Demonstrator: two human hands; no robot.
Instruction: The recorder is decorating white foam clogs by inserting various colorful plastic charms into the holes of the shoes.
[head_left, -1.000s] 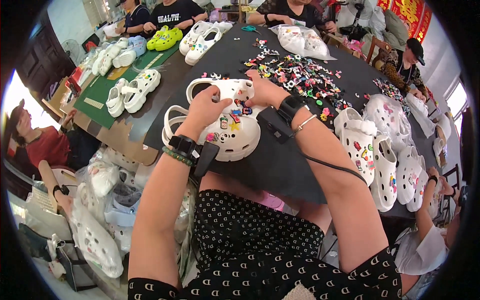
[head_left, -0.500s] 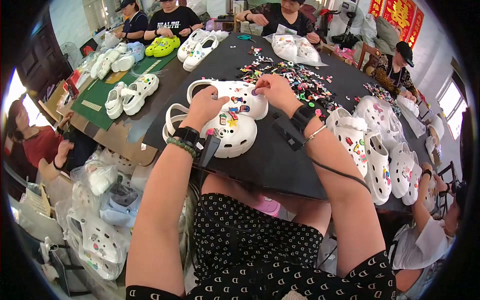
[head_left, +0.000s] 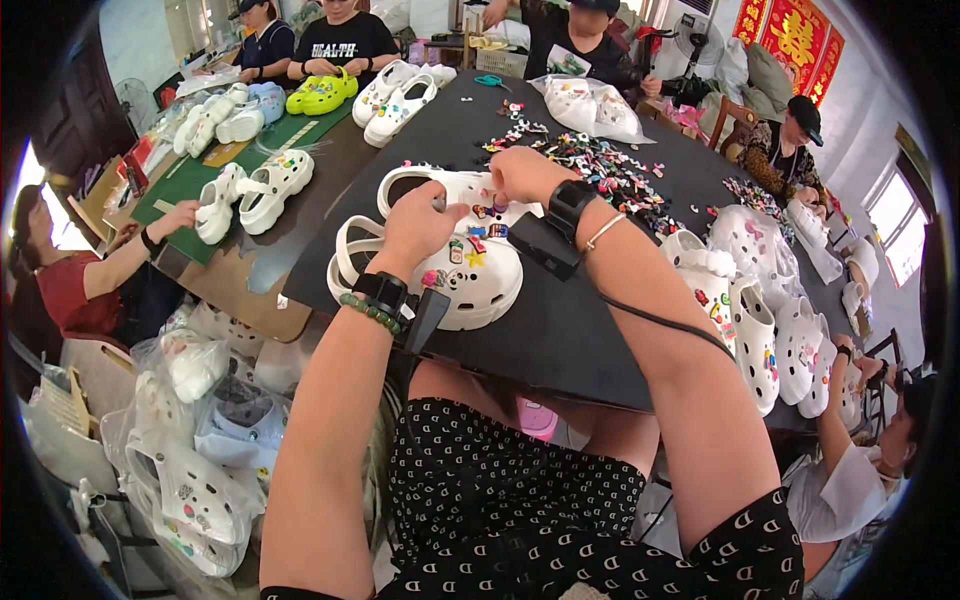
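Observation:
Two white clogs lie side by side in front of me on the black table. The far clog point(head_left: 457, 186) is partly covered by my hands; the near clog point(head_left: 478, 290) carries several colourful charms, among them a yellow star and a pink flower. My left hand point(head_left: 422, 228) is closed on the far clog by its opening, thumb toward the charms. With fingers pinched at the top of the same clog, my right hand point(head_left: 532, 180) presses a small purple charm, mostly hidden by the fingertips.
A pile of loose charms point(head_left: 600, 165) spreads beyond my right hand. Finished-looking white clogs point(head_left: 755, 340) stand at the right; bagged clogs point(head_left: 195, 490) fill the lower left. Teal scissors point(head_left: 489, 80) lie at the back. Several people work around the tables.
My right hand has moved left and inward, bringing the purple charm from the clog's toe side nearer its charms. At the left, a person's hand has reached to the white clogs on the green mat.

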